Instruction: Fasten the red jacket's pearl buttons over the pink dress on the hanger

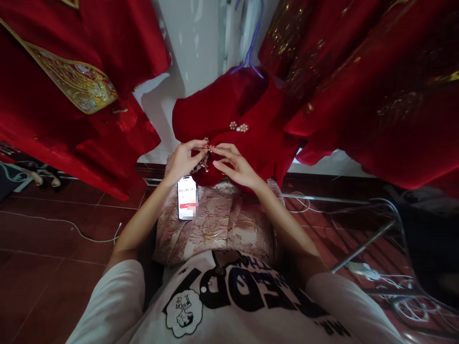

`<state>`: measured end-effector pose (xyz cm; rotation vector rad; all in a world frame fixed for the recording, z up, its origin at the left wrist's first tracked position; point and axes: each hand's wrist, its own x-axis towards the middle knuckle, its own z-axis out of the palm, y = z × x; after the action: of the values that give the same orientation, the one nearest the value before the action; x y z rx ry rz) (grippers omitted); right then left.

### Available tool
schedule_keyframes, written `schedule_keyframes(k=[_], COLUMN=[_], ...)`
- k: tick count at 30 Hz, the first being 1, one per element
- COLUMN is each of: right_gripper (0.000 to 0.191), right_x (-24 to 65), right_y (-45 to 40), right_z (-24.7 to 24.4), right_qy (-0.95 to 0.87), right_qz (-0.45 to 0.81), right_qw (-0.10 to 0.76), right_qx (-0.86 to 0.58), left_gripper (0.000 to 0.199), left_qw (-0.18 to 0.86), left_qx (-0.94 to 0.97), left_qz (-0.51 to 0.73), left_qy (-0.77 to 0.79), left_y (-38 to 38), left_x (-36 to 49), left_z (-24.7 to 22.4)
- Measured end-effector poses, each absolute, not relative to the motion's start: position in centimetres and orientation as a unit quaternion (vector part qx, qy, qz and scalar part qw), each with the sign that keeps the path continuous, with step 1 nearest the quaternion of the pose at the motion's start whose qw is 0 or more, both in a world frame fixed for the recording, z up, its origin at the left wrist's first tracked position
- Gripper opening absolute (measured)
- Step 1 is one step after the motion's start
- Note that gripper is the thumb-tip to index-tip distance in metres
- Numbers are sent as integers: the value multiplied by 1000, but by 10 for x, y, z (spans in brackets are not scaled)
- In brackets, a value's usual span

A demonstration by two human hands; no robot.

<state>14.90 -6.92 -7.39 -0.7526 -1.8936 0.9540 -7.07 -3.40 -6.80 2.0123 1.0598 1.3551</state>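
Note:
A red garment [258, 110] lies bunched over my lap. At its near edge my left hand [187, 156] is closed, thumb and fingers pinching a beaded ornament [207, 149] of small gold and pale pieces. From the other side my right hand [234, 165] reaches in, its fingertips touching the ornament while the thumb stays apart below them. Any small thing between those fingertips is too small to make out. Below the left fingers hangs a beaded cluster [205, 167]. Two flower-shaped pearl ornaments [238, 126] sit on the red cloth just beyond my hands.
A phone [187, 197] showing a running timer lies on the pink patterned cloth [215, 220] across my lap. Red garments hang on both sides, one with a gold embroidered panel [79, 79]. A metal-framed chair [366, 243] and white cables [409, 306] are at the right.

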Motion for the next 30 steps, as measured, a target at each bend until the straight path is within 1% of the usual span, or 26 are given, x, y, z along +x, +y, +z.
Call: schedule_keyframes(k=[7,11,18,24,26,28,30], right_gripper=[71,71,68,69,66,59,47], right_x=[145,144,142,143,148,155,163], right_y=[-68,-68,-70,-71,-71,-72,-72], right_z=[-81,-83,-84,-81,-76,-68,-61], right_qy=[-770,-784,-799,-799,-811,-818,-813], right_qz=[338,318,293,298,291,279,281], right_qw=[438,432,426,408,390,375,359], right_qx=[-319,-312,-307,-325,-324,-334,-361], left_gripper=[21,21,16,11,12,13,8], left_qw=[268,254,191,200,207,224,262], left_qx=[710,707,723,733,719,704,724], left_qz=[510,511,488,482,488,485,438], left_qy=[404,417,450,437,449,468,465], left_y=[-36,-38,-43,-40,-38,-36,-37], left_x=[-68,-68,-73,-71,-70,-69,-68], left_z=[-66,-68,-67,-66,-68,-70,-70])
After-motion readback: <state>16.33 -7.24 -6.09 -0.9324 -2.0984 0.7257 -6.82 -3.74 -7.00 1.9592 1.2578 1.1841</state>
